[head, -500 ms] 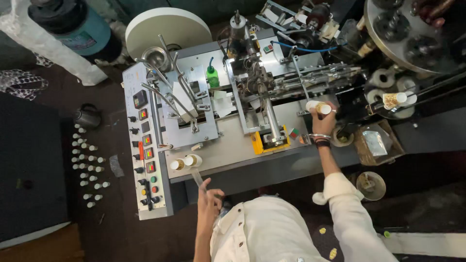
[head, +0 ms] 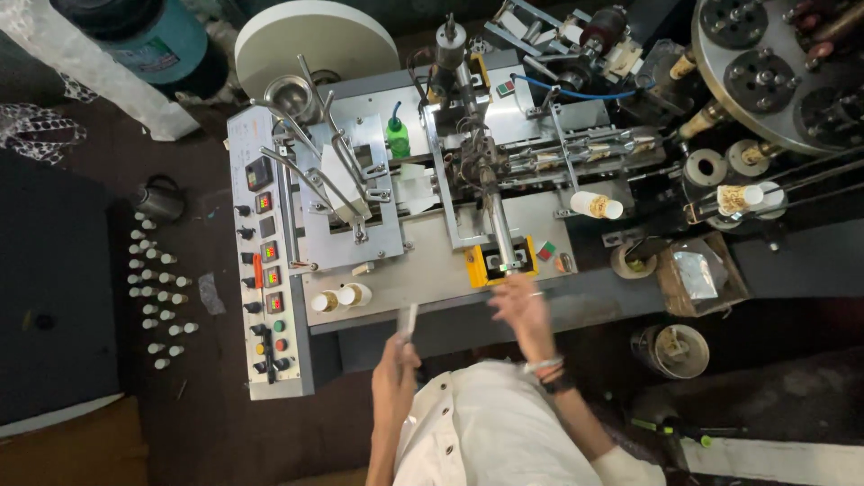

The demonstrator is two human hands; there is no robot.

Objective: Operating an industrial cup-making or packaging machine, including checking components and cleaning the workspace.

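L hand [head: 396, 373] w/ grip on flat metal strip [head: 407, 321]; R hand [head: 520, 306] open, blurred, over machine table [head: 432, 270].

The right hand [head: 520, 306] is motion-blurred, its fingers indistinct. The left hand [head: 396, 378] partly hides a thin tool [head: 408, 322]. The turntable [head: 792, 72] is cut off by the edge.

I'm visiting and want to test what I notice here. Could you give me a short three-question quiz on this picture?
1. True or false: the left hand holds a thin metal strip.
2. What colour is the bottle on the machine? A red, B green, C blue.
3. Which hand is empty and open?

Key: 1 true; 2 B; 3 the right hand, by the yellow part.
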